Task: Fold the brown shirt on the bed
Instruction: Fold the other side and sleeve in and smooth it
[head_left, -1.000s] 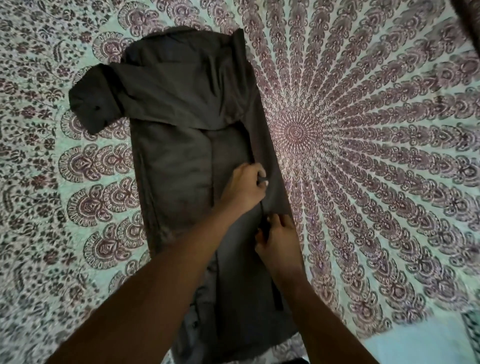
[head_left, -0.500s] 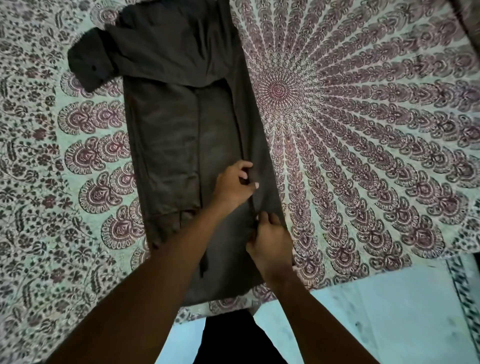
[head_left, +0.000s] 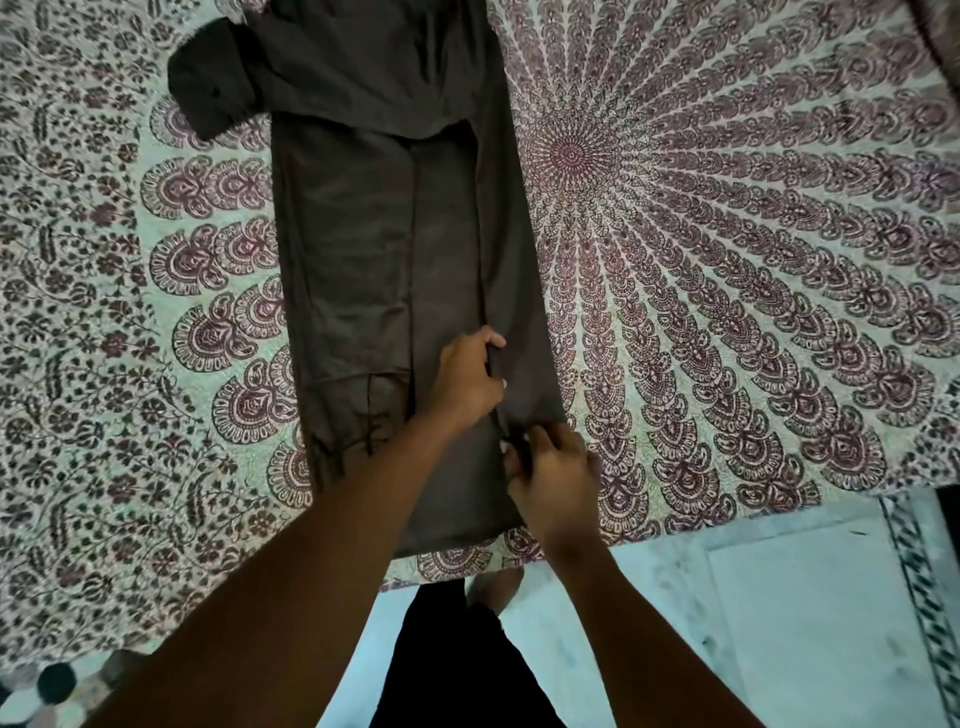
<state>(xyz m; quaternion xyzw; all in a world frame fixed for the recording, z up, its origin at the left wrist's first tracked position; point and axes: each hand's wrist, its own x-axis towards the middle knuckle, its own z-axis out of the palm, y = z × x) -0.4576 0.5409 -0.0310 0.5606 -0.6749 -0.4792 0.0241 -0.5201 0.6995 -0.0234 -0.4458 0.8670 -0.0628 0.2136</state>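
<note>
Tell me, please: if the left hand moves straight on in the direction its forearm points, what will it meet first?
The left hand points up and right. Just past its grip lies the folded right edge of the brown shirt, then the patterned bedsheet. Nothing else seems to lie in that line.

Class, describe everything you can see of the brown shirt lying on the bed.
The brown shirt is dark, matte woven cloth, lying flat as a long narrow strip on the patterned bedspread. Both sides are folded inward; one sleeve cuff sticks out at the far left. The left hand and right hand pinch the right-hand flap's edge near the hem.
</note>
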